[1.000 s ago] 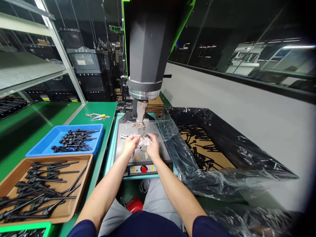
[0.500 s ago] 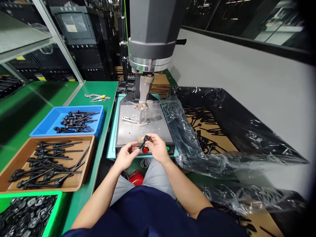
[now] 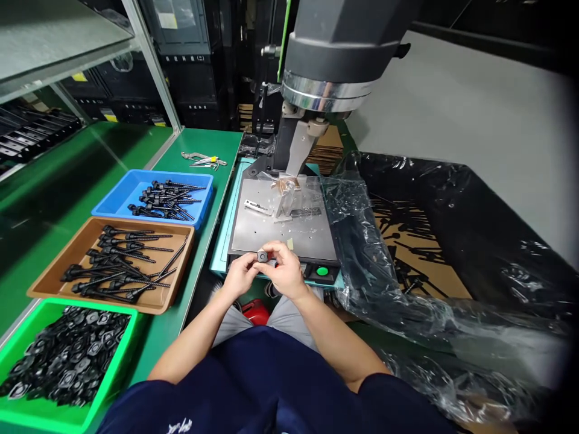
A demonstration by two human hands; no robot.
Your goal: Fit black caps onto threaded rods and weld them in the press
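A small black plastic part [image 3: 262,257] is between my two hands, in front of the machine's metal base plate [image 3: 284,232]. Its squarish end face, with a round centre, points up toward me; the rest is hidden by fingers. My left hand [image 3: 240,277] pinches it from the left with fingertips and thumb. From the right, my right hand [image 3: 288,272] has its thumb and fingers closed on the same part. Above the plate hangs the press head [image 3: 332,72], with a metal tool [image 3: 303,144] over a fixture [image 3: 287,199] wrapped in clear plastic.
Left, on the green bench, blue [image 3: 108,196] and brown [image 3: 49,271] trays hold black ribbed rods; a green bin [image 3: 131,337] holds small black pieces. Pliers [image 3: 203,160] lie behind. A green button [image 3: 322,271] is right of my hands. A plastic-lined box [image 3: 452,223] stands right.
My view has turned left and down. My left fingers have closed in on the black part, which is tipped so its end face shows. The red button is now mostly behind my hands.
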